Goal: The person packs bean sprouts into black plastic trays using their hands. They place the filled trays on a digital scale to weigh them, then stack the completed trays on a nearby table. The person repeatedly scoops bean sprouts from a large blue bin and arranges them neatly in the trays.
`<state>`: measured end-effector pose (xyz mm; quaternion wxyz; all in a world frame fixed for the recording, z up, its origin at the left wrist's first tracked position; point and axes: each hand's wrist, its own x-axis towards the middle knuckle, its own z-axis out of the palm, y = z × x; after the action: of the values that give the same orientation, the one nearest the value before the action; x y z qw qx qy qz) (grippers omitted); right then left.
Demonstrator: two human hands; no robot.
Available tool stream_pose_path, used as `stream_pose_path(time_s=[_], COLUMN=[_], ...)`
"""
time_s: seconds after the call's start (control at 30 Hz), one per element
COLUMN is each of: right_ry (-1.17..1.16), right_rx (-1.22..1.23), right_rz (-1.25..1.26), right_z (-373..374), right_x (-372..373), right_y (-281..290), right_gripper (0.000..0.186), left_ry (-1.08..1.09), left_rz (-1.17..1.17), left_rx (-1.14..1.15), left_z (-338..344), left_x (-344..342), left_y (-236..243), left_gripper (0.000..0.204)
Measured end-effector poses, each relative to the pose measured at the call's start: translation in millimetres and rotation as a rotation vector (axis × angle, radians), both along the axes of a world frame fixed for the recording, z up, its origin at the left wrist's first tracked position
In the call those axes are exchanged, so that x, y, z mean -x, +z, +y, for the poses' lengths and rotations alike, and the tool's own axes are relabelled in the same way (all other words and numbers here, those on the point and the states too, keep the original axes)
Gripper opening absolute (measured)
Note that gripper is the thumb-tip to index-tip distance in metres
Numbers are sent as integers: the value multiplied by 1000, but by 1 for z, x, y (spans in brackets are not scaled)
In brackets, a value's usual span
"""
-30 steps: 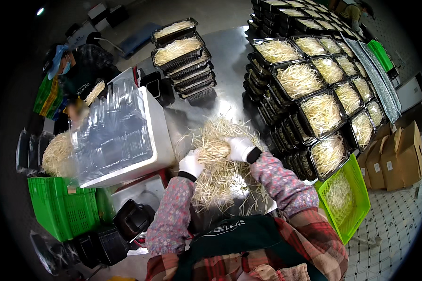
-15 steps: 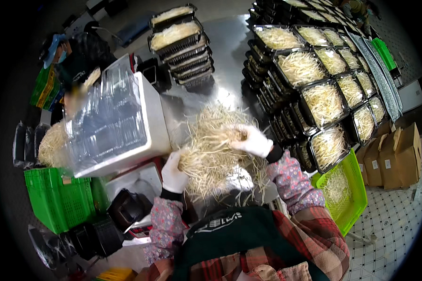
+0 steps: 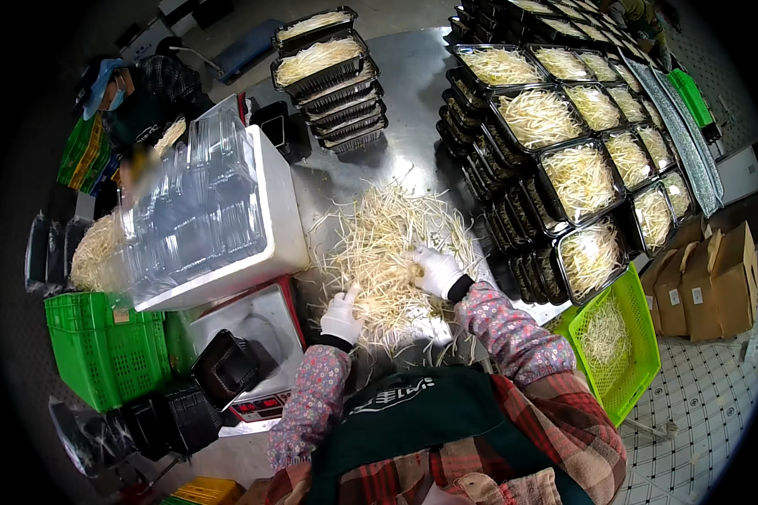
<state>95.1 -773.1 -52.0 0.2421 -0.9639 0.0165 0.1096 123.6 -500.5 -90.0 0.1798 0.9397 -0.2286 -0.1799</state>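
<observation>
A loose pile of pale bean sprouts [image 3: 387, 231] lies spread on the metal table in front of me. My left hand [image 3: 341, 318], in a white glove, is at the pile's near left side, its fingers closed on some sprouts and partly hidden by them. On the right side my right hand [image 3: 438, 271], gloved too, has its fingers curled round a bunch of sprouts, tips sunk in the strands. Between my hands the sprouts look a little blurred. Bare shiny metal shows through near the front of the pile.
Left stands a white foam box [image 3: 282, 210] of clear plastic lids, beside a scale [image 3: 269, 316] bearing a black tray [image 3: 227, 369]. Filled trays [image 3: 581, 181] are stacked at right, others [image 3: 320, 59] at the back. A green basket [image 3: 640, 370] is lower right. A co-worker [image 3: 143, 93] is at far left.
Both hands have come down and nearer each other, lowering the lifted sprouts into the pile. The left hand moved right, and the pile looks flatter and more spread out.
</observation>
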Motion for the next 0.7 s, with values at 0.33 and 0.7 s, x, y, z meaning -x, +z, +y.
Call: stream_pose_path(time_s=[0.33,0.7], right_ry=[-83,-355], right_rx=[-601,-251], right_rz=[-35,-72], right_z=[4,-74], right_x=[13,-76], right_y=[2,7], right_gripper=[58,52], left_ry=[-372,-199], left_rz=[-188,-123], left_rx=[311,331], left_z=[-3,-42], left_x=[36,-71], left_y=[41,63], left_gripper=[48,36])
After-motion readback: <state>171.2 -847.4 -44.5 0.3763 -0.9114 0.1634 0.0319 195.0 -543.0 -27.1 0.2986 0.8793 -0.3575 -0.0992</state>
